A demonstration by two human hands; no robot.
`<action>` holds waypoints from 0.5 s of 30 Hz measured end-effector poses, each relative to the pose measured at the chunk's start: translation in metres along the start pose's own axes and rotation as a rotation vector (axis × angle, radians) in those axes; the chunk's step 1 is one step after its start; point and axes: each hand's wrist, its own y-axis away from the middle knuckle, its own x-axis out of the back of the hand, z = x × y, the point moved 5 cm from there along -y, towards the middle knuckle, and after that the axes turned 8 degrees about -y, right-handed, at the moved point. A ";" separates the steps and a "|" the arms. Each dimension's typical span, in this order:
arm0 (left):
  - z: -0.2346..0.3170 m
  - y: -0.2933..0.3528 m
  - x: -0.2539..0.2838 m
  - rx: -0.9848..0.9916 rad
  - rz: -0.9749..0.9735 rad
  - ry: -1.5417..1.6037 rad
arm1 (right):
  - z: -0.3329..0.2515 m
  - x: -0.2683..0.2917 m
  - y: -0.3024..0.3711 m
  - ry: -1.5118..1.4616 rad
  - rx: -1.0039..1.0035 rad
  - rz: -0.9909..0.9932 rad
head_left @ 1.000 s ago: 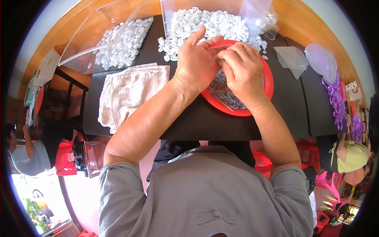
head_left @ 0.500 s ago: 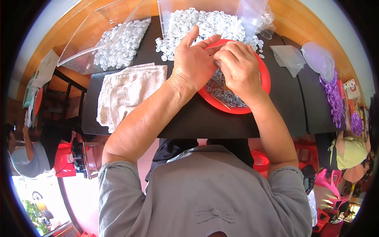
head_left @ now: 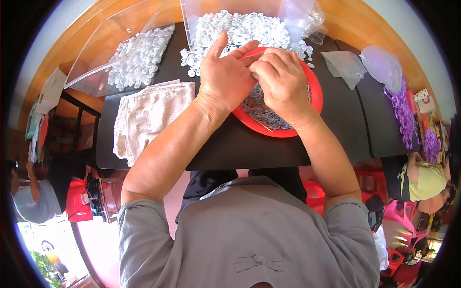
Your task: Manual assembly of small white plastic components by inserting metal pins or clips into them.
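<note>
Over the red plate (head_left: 315, 91) my two hands meet. My left hand (head_left: 225, 81) is turned palm up, its thumb and the fingers that show stretched apart; its other fingers are partly covered. Against those fingers my right hand (head_left: 282, 86) is closed in a pinch, and whatever its fingertips hold is too small or hidden to make out. Many small grey pieces (head_left: 261, 113) lie in the plate, below the right hand. A thin, pale stick (head_left: 263, 126) rests among them near the front rim.
Behind the hands, small white plastic pieces (head_left: 240, 29) spill from a clear bin (head_left: 296, 19). A second clear bin (head_left: 89, 72) with similar pieces lies left. A folded cream towel (head_left: 153, 105) lies on the dark table (head_left: 336, 125); plastic bags (head_left: 382, 67) and purple chain (head_left: 401, 115) are right.
The whole view has shifted a little, so the table's things appear slightly farther left. Both hands keep nearly the same pose, the right still pinching beside the left.
</note>
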 end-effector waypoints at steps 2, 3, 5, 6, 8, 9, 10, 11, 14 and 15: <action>-0.001 0.001 0.000 0.013 -0.011 0.031 | -0.002 0.001 -0.001 0.014 0.014 -0.005; -0.001 0.001 -0.001 0.014 -0.018 0.030 | -0.003 0.002 -0.001 0.030 0.032 -0.008; -0.001 0.003 -0.003 0.021 -0.018 0.056 | -0.004 0.002 0.000 0.053 0.051 -0.010; 0.000 0.003 -0.003 0.023 -0.030 0.087 | -0.005 0.002 0.000 0.052 0.064 0.003; -0.001 0.001 -0.004 0.020 -0.010 0.038 | -0.005 0.004 0.000 -0.013 0.031 0.024; -0.001 0.002 -0.003 0.011 0.017 -0.012 | -0.005 0.005 0.000 -0.009 0.034 0.027; -0.001 0.003 0.001 0.020 0.036 -0.072 | 0.001 0.007 0.001 -0.165 -0.069 0.085; -0.003 -0.001 0.005 0.018 0.034 -0.075 | 0.008 0.008 0.001 -0.323 -0.171 0.143; -0.003 -0.005 0.009 -0.086 0.073 -0.381 | 0.026 0.016 0.004 -0.497 -0.379 0.165; -0.002 -0.004 0.009 -0.086 0.078 -0.382 | 0.031 0.018 0.006 -0.538 -0.452 0.163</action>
